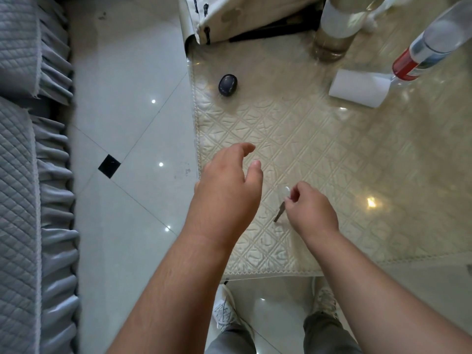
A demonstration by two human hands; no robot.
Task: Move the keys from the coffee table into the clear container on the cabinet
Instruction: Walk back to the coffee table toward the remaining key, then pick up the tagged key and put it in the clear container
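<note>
Now our right hand (313, 210) pinches the keys (279, 215), one blade showing, near the coffee table (332, 162) front edge; our left hand (229, 190) hovers, fingers relaxed.

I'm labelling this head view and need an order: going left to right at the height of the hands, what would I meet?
In order: grey quilted sofa cover → black floor tile → left hand → key → right hand.

Both forearms (178, 277) bare; grey trousers (324, 330) on the legs; white lace-up sneakers (223, 311) on the feet.
</note>
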